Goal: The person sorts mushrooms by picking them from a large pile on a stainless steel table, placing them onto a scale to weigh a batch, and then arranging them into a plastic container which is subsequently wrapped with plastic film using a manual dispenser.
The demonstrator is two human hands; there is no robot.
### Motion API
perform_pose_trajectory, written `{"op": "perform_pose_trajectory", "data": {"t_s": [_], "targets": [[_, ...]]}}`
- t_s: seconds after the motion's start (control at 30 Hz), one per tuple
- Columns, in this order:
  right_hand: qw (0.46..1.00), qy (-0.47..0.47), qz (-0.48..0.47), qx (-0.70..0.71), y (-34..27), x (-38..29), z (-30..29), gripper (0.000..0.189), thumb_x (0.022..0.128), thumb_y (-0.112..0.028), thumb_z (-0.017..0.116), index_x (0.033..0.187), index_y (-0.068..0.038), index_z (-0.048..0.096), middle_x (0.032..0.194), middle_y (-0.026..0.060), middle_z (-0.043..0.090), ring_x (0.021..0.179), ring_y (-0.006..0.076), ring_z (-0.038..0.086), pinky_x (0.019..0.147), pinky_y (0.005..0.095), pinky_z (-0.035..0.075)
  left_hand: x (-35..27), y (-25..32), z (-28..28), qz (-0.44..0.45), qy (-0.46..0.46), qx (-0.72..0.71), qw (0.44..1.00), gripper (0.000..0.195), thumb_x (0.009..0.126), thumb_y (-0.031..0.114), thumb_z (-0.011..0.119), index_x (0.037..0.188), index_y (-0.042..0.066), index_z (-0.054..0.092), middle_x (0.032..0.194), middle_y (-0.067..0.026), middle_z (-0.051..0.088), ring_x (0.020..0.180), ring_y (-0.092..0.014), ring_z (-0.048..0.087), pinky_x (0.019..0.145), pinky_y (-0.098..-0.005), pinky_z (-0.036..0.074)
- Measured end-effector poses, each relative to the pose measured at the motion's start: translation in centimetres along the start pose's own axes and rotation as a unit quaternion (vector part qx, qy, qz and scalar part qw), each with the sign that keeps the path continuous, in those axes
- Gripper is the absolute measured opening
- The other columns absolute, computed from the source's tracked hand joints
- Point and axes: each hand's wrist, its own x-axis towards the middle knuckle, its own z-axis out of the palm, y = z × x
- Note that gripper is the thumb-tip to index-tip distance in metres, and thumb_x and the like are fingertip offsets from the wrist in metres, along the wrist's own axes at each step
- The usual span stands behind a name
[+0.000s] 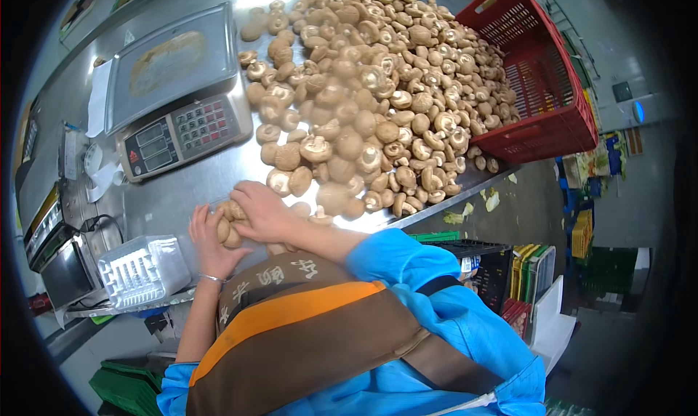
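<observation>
Several brown shiitake mushrooms (224, 229) are bunched between my two hands near the table's front edge. My left hand (210, 244), with a bracelet at the wrist, curls around their left side. From the right, my right hand (263, 211) presses its fingers and thumb against the same mushrooms. Whatever lies beneath them is hidden by my hands and the apron. Beyond my right hand spreads a large heap of loose shiitake mushrooms (420, 102), some caps up and some stems up. A stack of clear plastic trays (143, 271) stands left of my left hand.
A digital scale (180, 130) with a bare metal platter stands at the left on the steel table (215, 184). A red plastic crate (545, 135) lies tipped at the right, mushrooms spilling from its mouth. Dark crates (485, 274) stand below the table's edge.
</observation>
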Motion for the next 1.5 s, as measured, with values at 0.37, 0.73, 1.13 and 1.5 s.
{"op": "perform_pose_trajectory", "data": {"t_s": [0.37, 0.73, 1.13, 1.5], "targets": [[0.999, 0.009, 0.046, -0.019, 1.1, 2.8, -1.3, 0.053, 0.079, -0.031, 0.069, 0.123, -0.007, 0.051, 0.125, 0.0185, 0.051, 0.117, 0.0365, 0.048, 0.1, 0.0456, 0.039, 2.0, -1.3, 0.7, -0.048, 0.061, -0.031, 0.997, 0.088, 0.051, 0.016, 0.088, 0.127, 0.004, 0.046, 0.129, -0.0147, 0.047, 0.123, -0.034, 0.045, 0.105, -0.0401, 0.037], [0.891, 0.096, 0.341, -0.283, 18.2, -6.6, -34.4, 0.036, 0.077, -0.004, 0.063, 0.113, -0.007, 0.06, 0.1, 0.0143, 0.065, 0.096, 0.0284, 0.065, 0.081, 0.0366, 0.052, 0.8, 1.1, -2.3, -0.181, 0.08, -0.14, 0.97, 0.08, 0.063, 0.011, 0.082, 0.132, 0.003, 0.043, 0.134, -0.0133, 0.047, 0.126, -0.029, 0.044, 0.109, -0.0404, 0.032], [0.823, 0.112, 0.369, -0.418, 17.6, -7.1, -35.5, 0.055, 0.067, -0.003, 0.075, 0.117, -0.016, 0.056, 0.106, 0.012, 0.064, 0.096, 0.0309, 0.06, 0.082, 0.0417, 0.05, -0.9, -1.0, -3.9, -0.218, 0.108, -0.111, 0.964, 0.062, 0.078, 0.015, 0.073, 0.132, 0.005, 0.045, 0.13, -0.0115, 0.05, 0.123, -0.024, 0.047, 0.102, -0.0396, 0.037], [0.923, 0.107, 0.369, -0.017, 12.0, -4.4, -29.0, 0.023, 0.079, -0.018, 0.072, 0.098, -0.008, 0.064, 0.082, 0.0074, 0.064, 0.071, 0.0177, 0.061, 0.066, 0.0313, 0.05, -0.6, -0.2, -3.4, -0.234, 0.12, -0.159, 0.952, 0.054, 0.081, 0.012, 0.071, 0.129, 0.004, 0.048, 0.127, -0.0107, 0.051, 0.12, -0.023, 0.049, 0.101, -0.0378, 0.039]]}}
